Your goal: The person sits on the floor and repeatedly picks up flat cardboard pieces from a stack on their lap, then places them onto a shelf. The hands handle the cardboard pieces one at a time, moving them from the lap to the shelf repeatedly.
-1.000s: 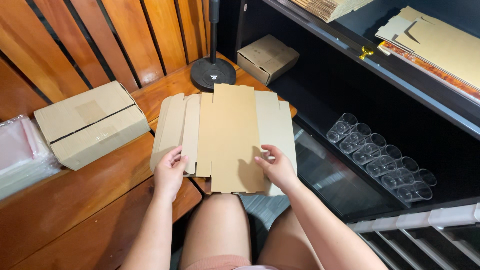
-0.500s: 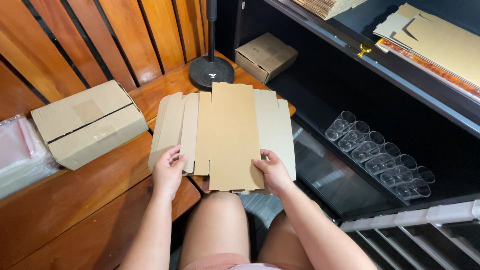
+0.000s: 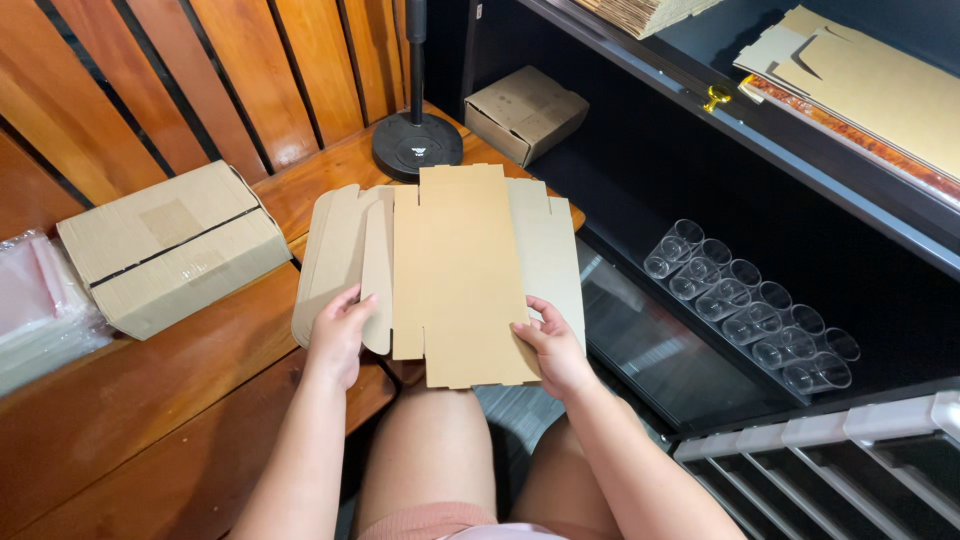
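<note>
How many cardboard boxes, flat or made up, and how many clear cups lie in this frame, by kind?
Flat unfolded cardboard box blank, held by left hand and right hand: 1
Closed cardboard boxes: 2, large box, small box
Clear plastic cups in rows on the shelf: about 13; some overlap
Total: about 16

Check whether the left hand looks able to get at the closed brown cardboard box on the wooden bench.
Probably yes. The left hand holds the left edge of the flat unfolded cardboard sheet, and the closed brown cardboard box sits just to its left on the wooden bench, with bare wood between them; it would have to let go first.
</note>
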